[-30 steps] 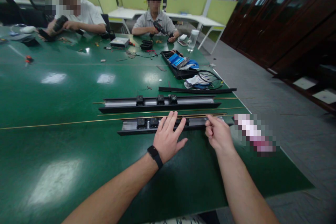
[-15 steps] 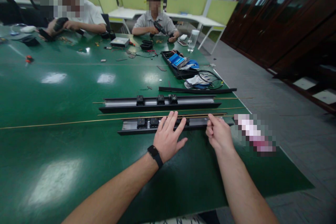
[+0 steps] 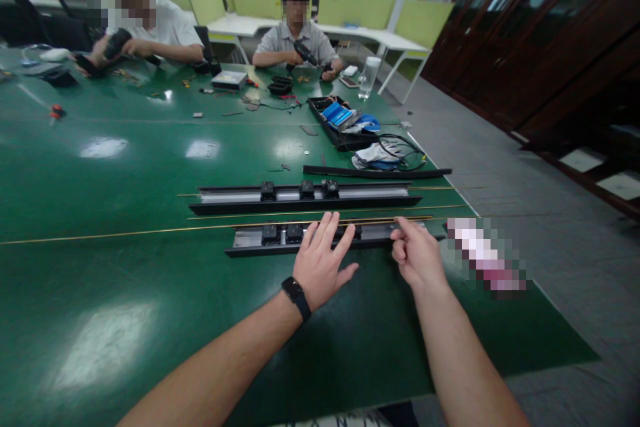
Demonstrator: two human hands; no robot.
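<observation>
My left hand (image 3: 323, 257), with a black watch on its wrist, is open and spread over the near black channel rail (image 3: 377, 233). Its fingertips reach a long, thin golden rod (image 3: 125, 235) lying along that rail's far edge. Further right, my right hand (image 3: 417, 250) is closed except for its index finger, whose tip touches the rod at the rail's right part. Whether the curled fingers hold anything is hidden. Small black blocks (image 3: 294, 233) sit inside the near rail, partly covered by my left hand. Beyond lies a second channel rail (image 3: 240, 198) with three black blocks (image 3: 307, 189).
Another golden rod (image 3: 235, 217) lies between the rails. Behind them are a black strip (image 3: 377, 171), gloves (image 3: 377, 155) and a black tray (image 3: 345, 140) with blue items. Two people hold power drills (image 3: 304, 51) across the green table (image 3: 150, 293). A blurred pink item (image 3: 487, 253) lies right.
My right index fingertip has shifted very slightly left along the golden rod. My left hand stays in place over the near rail.
</observation>
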